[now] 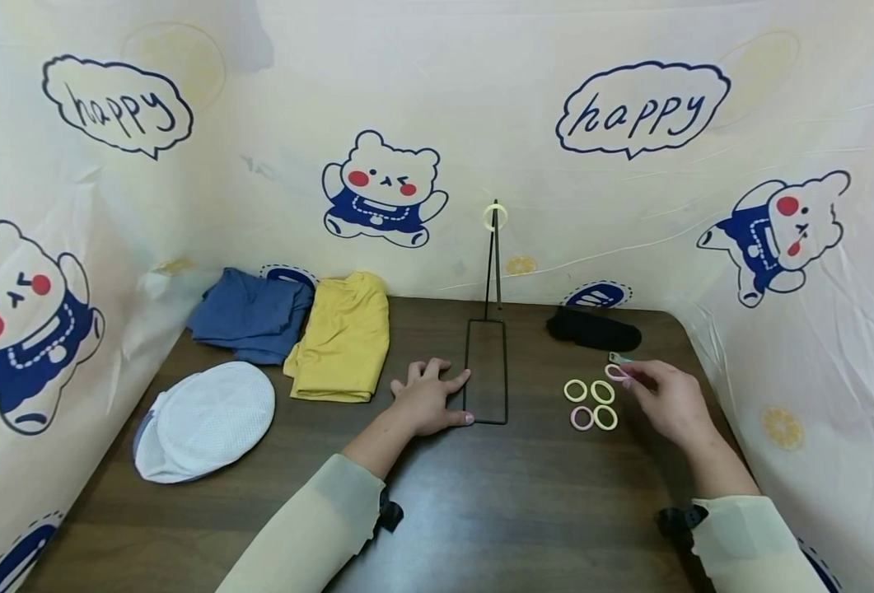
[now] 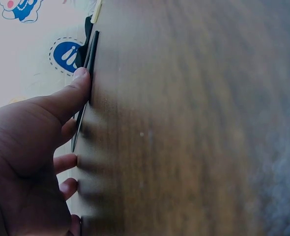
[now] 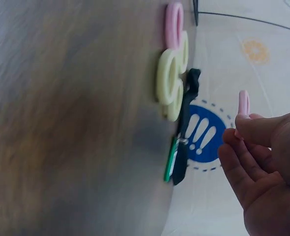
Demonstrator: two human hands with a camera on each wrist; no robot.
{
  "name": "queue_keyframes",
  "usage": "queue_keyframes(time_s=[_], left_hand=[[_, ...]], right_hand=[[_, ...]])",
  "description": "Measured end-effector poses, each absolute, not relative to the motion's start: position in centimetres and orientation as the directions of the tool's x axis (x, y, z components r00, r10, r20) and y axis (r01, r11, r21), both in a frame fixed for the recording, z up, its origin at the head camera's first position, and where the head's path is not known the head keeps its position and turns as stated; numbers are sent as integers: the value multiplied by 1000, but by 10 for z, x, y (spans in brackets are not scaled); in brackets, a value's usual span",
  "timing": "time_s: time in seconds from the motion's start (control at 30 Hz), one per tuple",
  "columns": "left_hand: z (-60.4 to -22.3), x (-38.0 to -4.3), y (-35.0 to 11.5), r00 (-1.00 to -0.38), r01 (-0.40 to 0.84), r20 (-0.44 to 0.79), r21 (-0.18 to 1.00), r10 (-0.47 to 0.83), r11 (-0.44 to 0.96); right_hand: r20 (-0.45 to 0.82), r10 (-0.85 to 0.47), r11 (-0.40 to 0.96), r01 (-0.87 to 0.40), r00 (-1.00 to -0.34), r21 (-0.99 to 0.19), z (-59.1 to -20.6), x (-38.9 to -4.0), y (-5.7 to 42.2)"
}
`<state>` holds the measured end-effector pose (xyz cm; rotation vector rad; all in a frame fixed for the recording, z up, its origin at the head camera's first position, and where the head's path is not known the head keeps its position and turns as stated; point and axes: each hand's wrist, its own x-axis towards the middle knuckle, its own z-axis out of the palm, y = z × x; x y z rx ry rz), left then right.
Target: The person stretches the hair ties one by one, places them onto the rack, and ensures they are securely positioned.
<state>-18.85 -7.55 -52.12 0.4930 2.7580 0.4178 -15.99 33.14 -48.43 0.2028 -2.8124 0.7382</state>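
Observation:
My left hand (image 1: 423, 403) has its fingers spread on the table. Its thumb and index finger touch the left side of the flat base of a black wire stand (image 1: 507, 371). A pale yellow ring (image 1: 506, 217) is on the stand's upright, near the top. Between thumb and fingertips, my right hand (image 1: 670, 403) pinches a pink ring (image 3: 244, 102), held above the table in the right wrist view. Just left of that hand lie several pale yellow rings (image 1: 566, 390) and another pink ring (image 1: 572, 418).
A black cloth item (image 1: 592, 328) lies at the back right, with a small green and silver object (image 3: 171, 160) by it. Folded blue cloth (image 1: 251, 313), folded yellow cloth (image 1: 343, 338) and a white cap (image 1: 210, 420) are on the left. A printed curtain (image 1: 273, 181) surrounds the table.

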Motion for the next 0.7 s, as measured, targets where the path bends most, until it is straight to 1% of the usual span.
queue_keyframes(time_s=[0.1,0.17,0.43,0.7], left_hand=[[-522,-189,-76,-893,285,-250,331,375,899],[-522,-189,-76,-893,284,-250,332,375,899],[-521,-188,-75,-894,284,-252,323,371,903],[-519,-188,-75,-892,280,-259,327,371,903]], right_hand=[[275,-80,860,-206,-958,-467,-479,-160,324],[312,-95,857,-237,-945,-458,-475,-160,318],[454,-155,808,-377,-877,-452,-460,-157,295],[541,-208,740,-493,-815,-458,-440,-153,269]])
